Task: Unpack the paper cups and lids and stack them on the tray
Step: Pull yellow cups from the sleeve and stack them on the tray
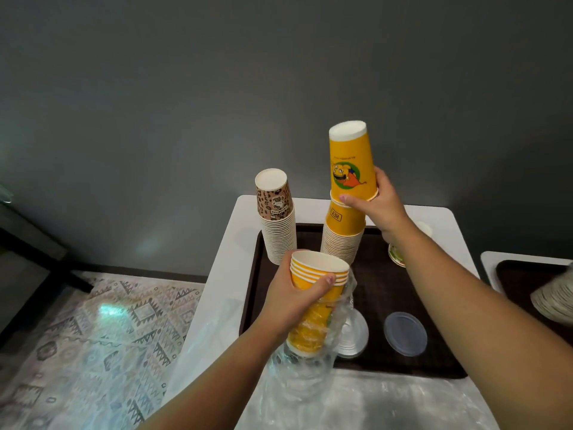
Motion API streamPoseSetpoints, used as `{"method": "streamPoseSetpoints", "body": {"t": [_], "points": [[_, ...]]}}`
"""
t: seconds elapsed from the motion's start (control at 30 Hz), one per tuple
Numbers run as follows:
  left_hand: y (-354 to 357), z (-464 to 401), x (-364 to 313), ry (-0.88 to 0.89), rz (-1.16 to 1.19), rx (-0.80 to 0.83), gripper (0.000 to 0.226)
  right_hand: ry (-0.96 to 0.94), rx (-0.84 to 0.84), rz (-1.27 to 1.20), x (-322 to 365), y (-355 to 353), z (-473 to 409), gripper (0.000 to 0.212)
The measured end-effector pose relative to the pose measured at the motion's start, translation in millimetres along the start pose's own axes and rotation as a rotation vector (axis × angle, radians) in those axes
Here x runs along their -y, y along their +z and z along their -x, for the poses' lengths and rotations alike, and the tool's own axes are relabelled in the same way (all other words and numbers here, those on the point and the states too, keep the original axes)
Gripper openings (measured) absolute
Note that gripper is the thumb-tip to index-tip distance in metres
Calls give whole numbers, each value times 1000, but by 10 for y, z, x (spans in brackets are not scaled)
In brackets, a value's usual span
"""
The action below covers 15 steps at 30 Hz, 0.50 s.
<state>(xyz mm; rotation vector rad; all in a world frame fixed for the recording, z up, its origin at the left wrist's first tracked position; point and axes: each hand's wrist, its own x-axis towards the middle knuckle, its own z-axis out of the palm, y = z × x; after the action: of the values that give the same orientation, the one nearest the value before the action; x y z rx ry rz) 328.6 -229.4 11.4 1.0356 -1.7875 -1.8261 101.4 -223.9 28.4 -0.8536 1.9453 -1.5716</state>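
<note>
- The right hand (376,203) grips the rim of 1 inverted yellow cup (352,161), its mouth over the top of the yellow stack (342,234) at the back of the dark tray (434,364).
- The left hand (291,301) clasps a nested bundle of yellow cups (316,283), mouths up, half inside a clear plastic wrap (310,364).
- A leopard-print stack (276,218) stands left of the yellow one.
- 2 clear lids (405,333) lie flat on the tray; the one behind the wrap may be several stacked.
</note>
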Motion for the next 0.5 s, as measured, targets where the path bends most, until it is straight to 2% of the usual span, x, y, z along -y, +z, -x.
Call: {"method": "streamPoseSetpoints", "body": {"t": [0.13, 0.27, 0.4, 0.5], "points": [[-7, -21, 29, 12, 7, -7, 69, 69, 13, 128, -343, 77, 74, 80], [-12, -29, 46, 5, 8, -1, 61, 78, 15, 271, -521, 142, 94, 81], [-18, -49, 118, -21, -12, -30, 72, 63, 44, 290, -547, 142, 86, 85], [-17, -77, 164, -27, -60, -42, 75, 69, 51, 212, -494, 80, 158, 101]]}}
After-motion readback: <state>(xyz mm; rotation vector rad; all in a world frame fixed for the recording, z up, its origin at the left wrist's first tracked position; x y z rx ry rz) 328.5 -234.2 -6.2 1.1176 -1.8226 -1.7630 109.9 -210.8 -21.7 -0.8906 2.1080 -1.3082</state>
